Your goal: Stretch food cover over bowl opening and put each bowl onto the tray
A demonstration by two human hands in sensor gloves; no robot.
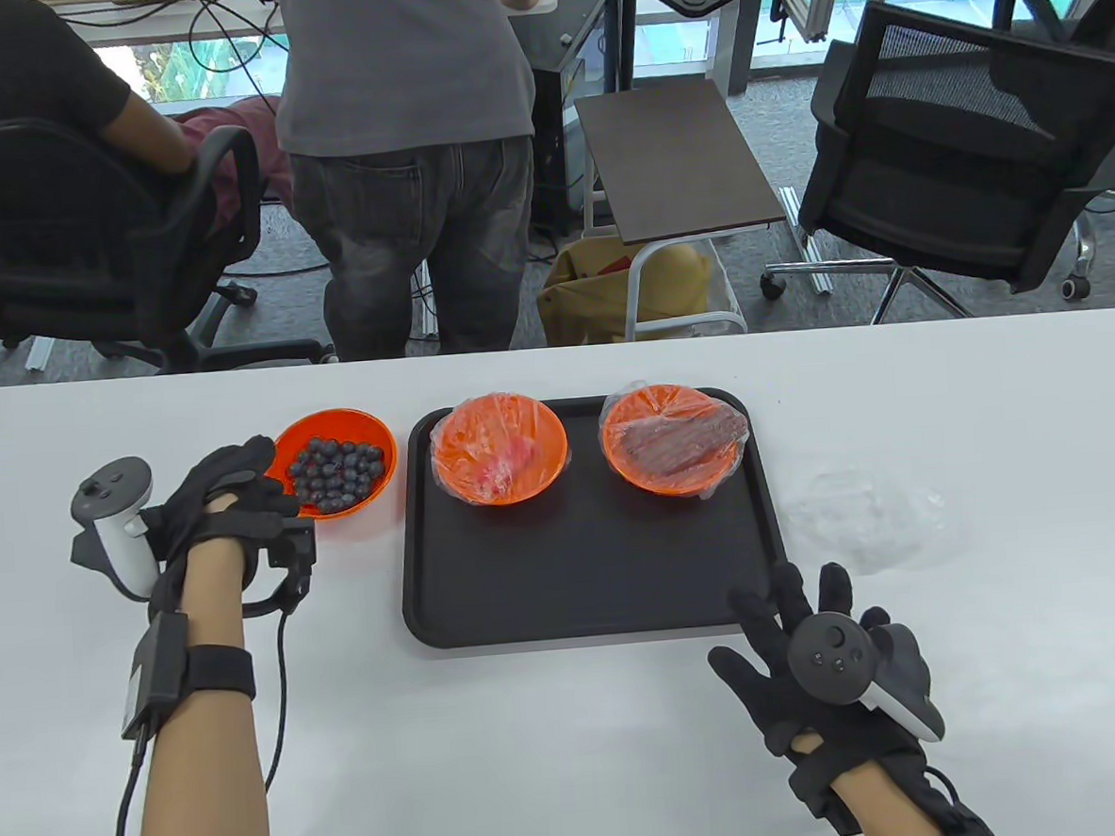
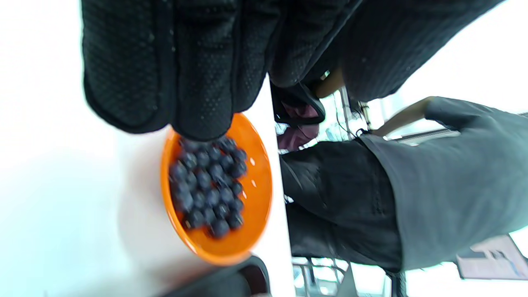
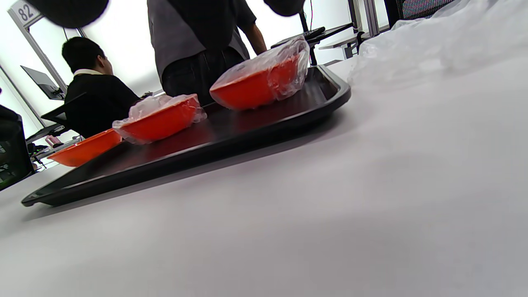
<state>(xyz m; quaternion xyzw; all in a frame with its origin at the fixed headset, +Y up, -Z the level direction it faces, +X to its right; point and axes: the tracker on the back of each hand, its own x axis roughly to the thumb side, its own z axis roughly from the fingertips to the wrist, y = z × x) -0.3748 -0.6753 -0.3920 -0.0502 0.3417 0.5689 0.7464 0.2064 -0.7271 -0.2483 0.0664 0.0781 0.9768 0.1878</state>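
Observation:
A black tray (image 1: 587,586) lies mid-table with two orange bowls on it, each under clear film: the left covered bowl (image 1: 500,450) (image 3: 161,119) and the right covered bowl (image 1: 674,437) (image 3: 255,88). Left of the tray, on the table, stands an uncovered orange bowl of blueberries (image 1: 334,462) (image 2: 255,206). My left hand (image 1: 236,494) (image 2: 185,82) sits at that bowl's left rim, fingers loosely bent and holding nothing. My right hand (image 1: 798,649) lies flat with spread fingers by the tray's front right corner. A loose clear food cover (image 1: 865,512) (image 3: 433,45) lies right of the tray.
Beyond the table's far edge a person stands (image 1: 410,163) and another sits in a chair (image 1: 83,230). A small side table (image 1: 674,156) and an office chair (image 1: 957,157) stand further right.

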